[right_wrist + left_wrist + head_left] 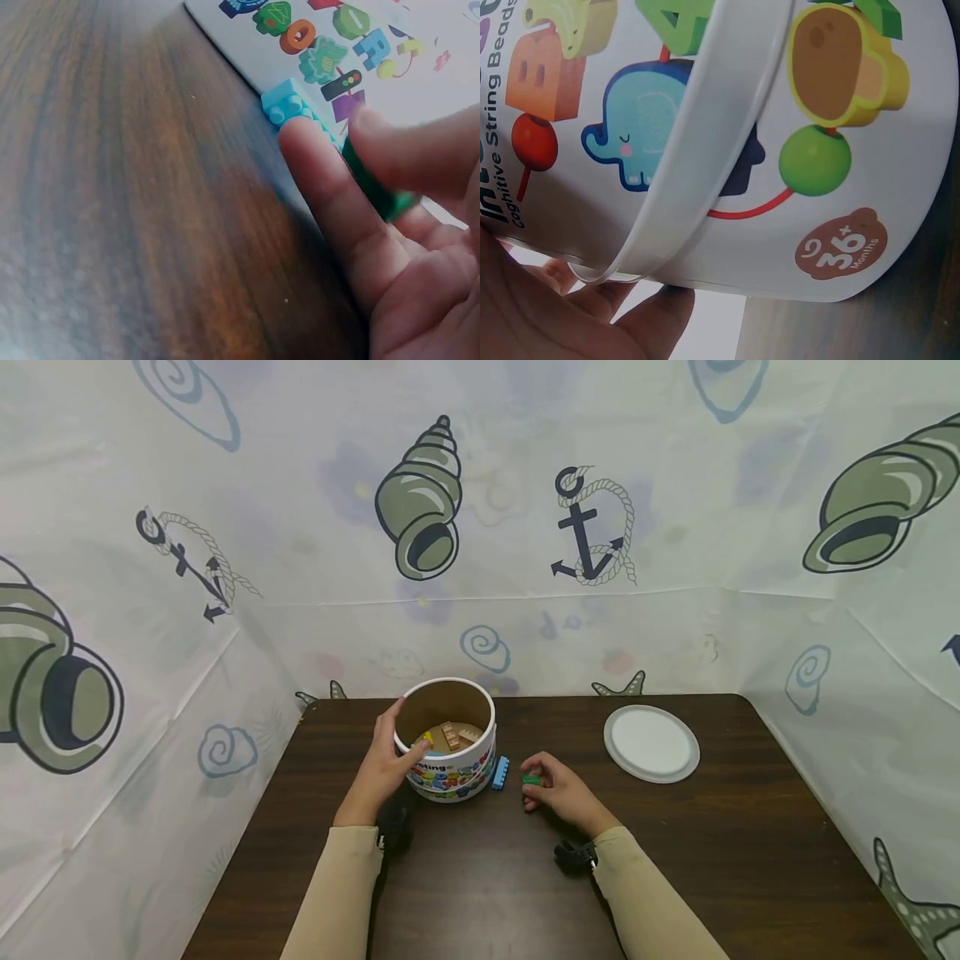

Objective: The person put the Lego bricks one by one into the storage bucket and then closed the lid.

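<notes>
A round white bucket [459, 781] with colourful printed pictures stands upright on the table. My left hand [375, 777] grips its rim on the left side, thumb over the near edge. The white handle [705, 135] crosses the bucket's printed side in the left wrist view. Inside lie several tan bricks [451, 737] and a bit of yellow. Between thumb and fingers, my right hand [566, 795] pinches a green toy brick [373, 182], partly hidden by the fingers. A blue studded brick [500, 773] lies on the table right beside the bucket, between it and my right hand.
A round white lid [651, 743] lies flat on the dark wooden table [480, 885], to the right of my right hand. Behind the table and along both sides hangs a pale sheet [495, 510] printed with shells and anchors.
</notes>
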A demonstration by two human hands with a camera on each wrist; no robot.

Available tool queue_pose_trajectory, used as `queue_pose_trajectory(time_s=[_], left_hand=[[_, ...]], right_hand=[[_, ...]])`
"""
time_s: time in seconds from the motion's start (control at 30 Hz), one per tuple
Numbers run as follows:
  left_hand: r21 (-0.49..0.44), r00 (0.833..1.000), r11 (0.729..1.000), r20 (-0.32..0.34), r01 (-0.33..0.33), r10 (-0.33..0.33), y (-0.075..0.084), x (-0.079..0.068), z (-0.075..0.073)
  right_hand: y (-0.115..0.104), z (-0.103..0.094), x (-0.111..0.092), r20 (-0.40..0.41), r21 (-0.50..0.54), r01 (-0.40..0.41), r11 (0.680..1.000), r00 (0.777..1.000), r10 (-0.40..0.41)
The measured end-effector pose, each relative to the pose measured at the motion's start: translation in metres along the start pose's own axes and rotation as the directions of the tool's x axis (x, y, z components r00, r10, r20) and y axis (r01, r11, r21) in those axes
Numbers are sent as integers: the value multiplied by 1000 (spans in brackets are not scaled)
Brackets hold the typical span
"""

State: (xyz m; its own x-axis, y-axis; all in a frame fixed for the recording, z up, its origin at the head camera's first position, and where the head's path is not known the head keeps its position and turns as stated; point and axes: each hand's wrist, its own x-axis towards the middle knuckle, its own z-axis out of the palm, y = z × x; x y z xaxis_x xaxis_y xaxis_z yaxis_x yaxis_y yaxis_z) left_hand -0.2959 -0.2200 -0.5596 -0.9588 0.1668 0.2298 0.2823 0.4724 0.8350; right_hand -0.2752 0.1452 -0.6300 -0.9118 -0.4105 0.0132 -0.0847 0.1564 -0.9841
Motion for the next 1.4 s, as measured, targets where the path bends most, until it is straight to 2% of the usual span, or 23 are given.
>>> queue_pose_trajectory(time_s=[0.27,0.37,0.43,0.57,0.63,0.67,0.77,0.9,1.0,1.17,1.3,1.4], left_hand=[[-9,1000,1000,-8,-7,7,0,3,-1],[-9,1000,1000,-3,-8,8,-1,2,0],[-10,1000,1000,0,-7,7,-2,2,1],[-16,1000,1000,-1,-4,4,-2,2,2],[-15,1000,1000,-7,-9,8,-2,3,2],[-13,1000,1000,-9,-9,9,-2,4,2],[-15,1000,1000,-9,-9,9,-1,4,2],[-20,1000,1000,-7,-6,6,-3,4,2],[-15,1000,1000,-7,-9,8,-4,4,2],[-17,1000,1000,-13,-7,7,-5,4,2],[-11,1000,1000,-17,-9,9,-6,3,2],[-9,1000,1000,-14,-7,7,-6,2,2]], right_hand=[[2,-2,5,-24,91,38,995,999,-35],[2,-3,3,-71,140,51,989,997,-42],[1,-4,1,-120,118,68,991,991,-54],[-2,-5,-1,-219,6,123,992,968,-119],[-5,-7,0,-259,-1,158,987,954,-153],[-6,-7,0,-282,13,179,984,944,-168],[-11,-6,2,-337,151,230,962,926,-168],[-22,-1,3,-380,301,247,921,917,-122],[-33,3,4,-408,304,257,917,905,-118],[-57,12,9,-439,283,309,908,883,-164],[-79,22,17,-417,313,321,894,892,-175],[-98,32,28,-378,363,345,866,904,-201]])
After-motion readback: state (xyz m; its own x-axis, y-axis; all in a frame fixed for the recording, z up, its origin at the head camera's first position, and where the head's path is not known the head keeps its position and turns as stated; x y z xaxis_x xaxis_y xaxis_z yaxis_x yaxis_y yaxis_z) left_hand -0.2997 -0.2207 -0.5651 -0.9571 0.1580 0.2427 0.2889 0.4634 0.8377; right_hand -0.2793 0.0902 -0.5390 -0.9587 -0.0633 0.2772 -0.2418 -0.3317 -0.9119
